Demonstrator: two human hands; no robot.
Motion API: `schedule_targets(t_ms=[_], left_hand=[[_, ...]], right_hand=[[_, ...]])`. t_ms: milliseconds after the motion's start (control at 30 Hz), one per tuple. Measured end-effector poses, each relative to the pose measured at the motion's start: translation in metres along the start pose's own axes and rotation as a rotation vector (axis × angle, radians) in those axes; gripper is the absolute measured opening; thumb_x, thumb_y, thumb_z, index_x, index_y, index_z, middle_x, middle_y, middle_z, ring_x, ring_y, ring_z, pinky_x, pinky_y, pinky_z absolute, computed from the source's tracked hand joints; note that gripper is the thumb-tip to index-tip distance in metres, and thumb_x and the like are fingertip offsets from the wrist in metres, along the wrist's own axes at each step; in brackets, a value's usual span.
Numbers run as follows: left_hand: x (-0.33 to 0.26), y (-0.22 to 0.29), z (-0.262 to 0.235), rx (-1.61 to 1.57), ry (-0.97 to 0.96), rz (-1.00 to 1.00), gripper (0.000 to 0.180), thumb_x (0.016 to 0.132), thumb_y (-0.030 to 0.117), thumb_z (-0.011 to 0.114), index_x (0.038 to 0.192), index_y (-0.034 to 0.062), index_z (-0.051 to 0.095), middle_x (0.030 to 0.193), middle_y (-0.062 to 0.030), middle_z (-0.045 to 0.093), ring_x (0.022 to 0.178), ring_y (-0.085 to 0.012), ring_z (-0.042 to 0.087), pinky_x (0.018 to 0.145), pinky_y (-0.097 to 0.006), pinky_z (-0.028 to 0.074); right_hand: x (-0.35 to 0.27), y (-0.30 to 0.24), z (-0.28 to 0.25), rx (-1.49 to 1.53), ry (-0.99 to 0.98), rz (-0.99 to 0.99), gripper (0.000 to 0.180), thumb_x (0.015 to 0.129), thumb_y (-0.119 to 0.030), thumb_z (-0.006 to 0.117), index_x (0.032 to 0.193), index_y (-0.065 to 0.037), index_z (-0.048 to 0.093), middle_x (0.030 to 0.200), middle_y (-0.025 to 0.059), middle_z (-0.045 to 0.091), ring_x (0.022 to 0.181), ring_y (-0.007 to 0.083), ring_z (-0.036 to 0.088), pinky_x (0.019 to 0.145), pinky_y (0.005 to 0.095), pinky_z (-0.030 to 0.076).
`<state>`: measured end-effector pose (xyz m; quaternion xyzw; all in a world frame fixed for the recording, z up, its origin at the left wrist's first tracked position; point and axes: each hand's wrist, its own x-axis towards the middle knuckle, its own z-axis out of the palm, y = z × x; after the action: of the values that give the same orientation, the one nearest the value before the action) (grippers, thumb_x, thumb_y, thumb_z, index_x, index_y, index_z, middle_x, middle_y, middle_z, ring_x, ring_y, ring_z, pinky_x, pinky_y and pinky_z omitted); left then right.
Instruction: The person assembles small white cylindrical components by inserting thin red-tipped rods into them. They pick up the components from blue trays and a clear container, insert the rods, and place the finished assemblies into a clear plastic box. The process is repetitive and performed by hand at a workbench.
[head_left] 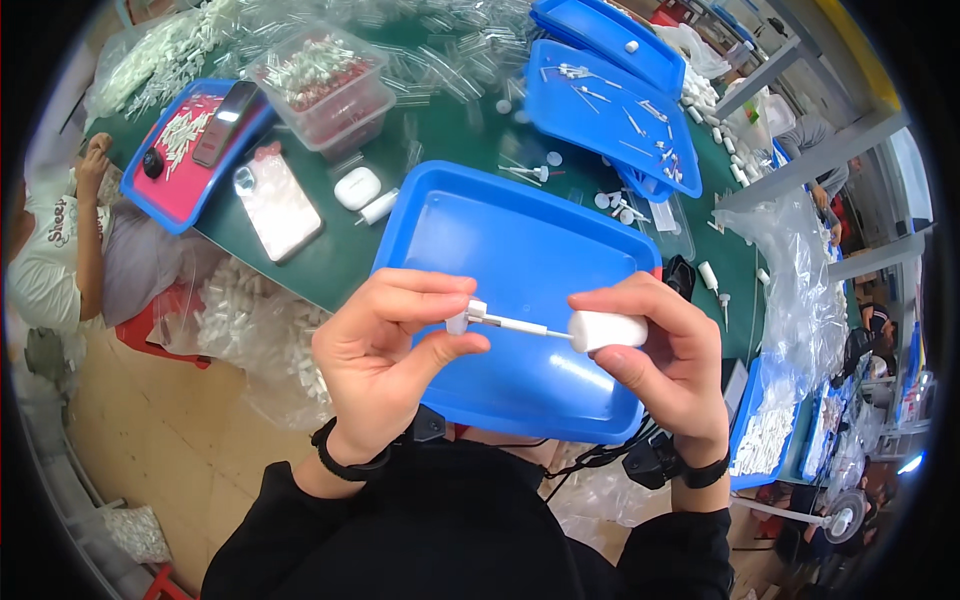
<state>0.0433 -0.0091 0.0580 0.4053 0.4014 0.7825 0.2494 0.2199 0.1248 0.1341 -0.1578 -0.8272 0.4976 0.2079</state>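
My left hand (385, 345) pinches the wide end of a slim white plastic stem piece (515, 324) between thumb and fingers. A small translucent round part (457, 322) shows at its fingertips. My right hand (675, 350) is closed on a smooth white cylindrical cap (612, 331), held on its side. A thin pale rod (558, 334) runs between the stem piece and the cap, so the parts lie in one line. Both hands are above a blue tray (420, 190), whose visible floor shows only glare.
Stacked blue trays (545, 95) with small white parts stand at the back right. At the left are a phone (278, 210), a white earbud case (356, 187) and a clear tub (345, 125). A person (60, 235) sits far left. Clear tubes (440, 70) lie behind.
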Motion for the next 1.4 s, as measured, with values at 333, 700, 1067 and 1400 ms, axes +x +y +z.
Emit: schedule_targets(t_ms=[333,700,1067,1400], left_hand=[[-0.006,0.008,0.007,0.528,-0.139,0.395,0.026,0.07,-0.02,0.068,0.087,-0.0014,0.062,0.096,-0.017,0.062,0.086,-0.0282,0.068,0.064,-0.032,0.061],[-0.018,0.007,0.011,0.064,-0.15,-0.122,0.021,0.072,-0.017,0.07,0.084,-0.0018,0.063,0.106,-0.0207,0.059,0.095,-0.0284,0.066,0.069,-0.031,0.061],[-0.019,0.002,0.01,0.328,-0.166,0.094,0.021,0.071,-0.014,0.073,0.084,-0.0006,0.065,0.091,-0.0162,0.066,0.084,-0.0287,0.07,0.071,-0.035,0.061],[-0.016,-0.007,-0.001,0.348,-0.2,0.076,0.021,0.068,-0.007,0.077,0.086,0.0014,0.069,0.089,-0.0129,0.07,0.083,-0.022,0.07,0.072,-0.028,0.057]], right_hand=[[-0.031,0.001,0.008,0.334,0.016,0.225,0.028,0.086,-0.003,0.065,0.113,0.002,0.063,0.095,0.0104,0.068,0.087,0.0132,0.064,0.074,0.0247,0.049],[-0.037,0.011,0.032,0.021,0.28,-0.088,0.025,0.081,-0.006,0.074,0.101,0.001,0.06,0.086,0.0065,0.069,0.081,0.0145,0.067,0.075,0.0267,0.053],[-0.046,0.014,0.027,-0.068,0.155,0.084,0.036,0.076,-0.01,0.078,0.11,-0.003,0.066,0.094,0.0087,0.071,0.078,0.0184,0.071,0.07,0.0261,0.056],[-0.017,0.018,0.028,-0.141,0.005,-0.023,0.028,0.076,-0.008,0.077,0.103,-0.003,0.071,0.089,0.0105,0.072,0.076,0.018,0.071,0.07,0.027,0.056]])
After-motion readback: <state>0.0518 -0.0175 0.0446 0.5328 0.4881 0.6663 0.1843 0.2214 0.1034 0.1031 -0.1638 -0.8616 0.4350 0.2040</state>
